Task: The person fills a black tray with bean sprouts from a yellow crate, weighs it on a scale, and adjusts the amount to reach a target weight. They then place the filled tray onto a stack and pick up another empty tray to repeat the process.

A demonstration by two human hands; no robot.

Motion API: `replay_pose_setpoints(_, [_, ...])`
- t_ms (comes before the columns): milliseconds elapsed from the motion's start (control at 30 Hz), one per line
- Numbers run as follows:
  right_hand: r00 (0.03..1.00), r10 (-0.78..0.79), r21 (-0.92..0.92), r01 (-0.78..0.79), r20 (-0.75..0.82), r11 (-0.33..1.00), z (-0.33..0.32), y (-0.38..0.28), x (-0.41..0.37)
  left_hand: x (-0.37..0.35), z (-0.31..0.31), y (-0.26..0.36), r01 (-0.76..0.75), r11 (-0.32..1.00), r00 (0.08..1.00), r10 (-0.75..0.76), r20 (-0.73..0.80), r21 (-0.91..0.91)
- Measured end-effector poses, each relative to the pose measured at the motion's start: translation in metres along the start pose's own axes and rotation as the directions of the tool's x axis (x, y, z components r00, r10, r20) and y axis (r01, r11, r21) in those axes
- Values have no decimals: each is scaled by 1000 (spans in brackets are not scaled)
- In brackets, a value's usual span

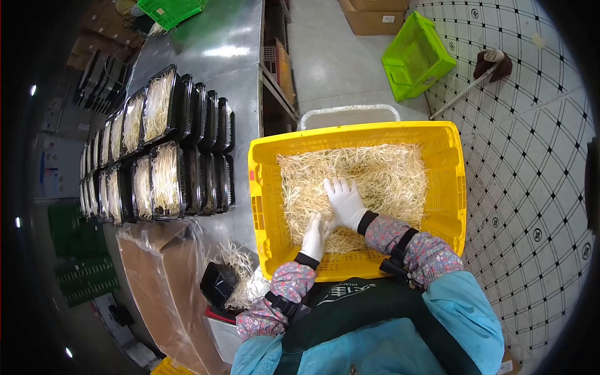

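Both gloved hands are working in the yellow crate (262, 187), on the bean sprouts (387, 175) heaped inside. Right hand (344, 201) is lying flat, fingers splayed on the pile. Left hand (314, 236) is digging in fingertips-down; can't tell if it's gripping. Sprouts are looking light, limp, tangly and snap-prone, so I'd be scooping loose bunches from underneath, not squeezing. Filled black trays (164, 178) are sitting on the steel table (231, 50) alongside.
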State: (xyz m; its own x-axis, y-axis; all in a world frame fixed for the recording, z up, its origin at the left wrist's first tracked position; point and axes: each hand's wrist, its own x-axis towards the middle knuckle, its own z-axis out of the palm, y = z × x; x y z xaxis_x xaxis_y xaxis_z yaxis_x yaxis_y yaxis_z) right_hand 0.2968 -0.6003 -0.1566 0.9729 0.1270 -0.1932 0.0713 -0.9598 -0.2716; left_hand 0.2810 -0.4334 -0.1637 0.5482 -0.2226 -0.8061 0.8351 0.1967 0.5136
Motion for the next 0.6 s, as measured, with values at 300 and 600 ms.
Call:
replay_pose_setpoints(300, [878,120,269,-269,464,925,-15,75,64,-135,-58,89,-598,718,775,632,26,357])
replay_pose_setpoints(600, [920,83,294,-206,382,933,-7,59,40,-212,-302,43,-450,657,-148,613,-776,605])
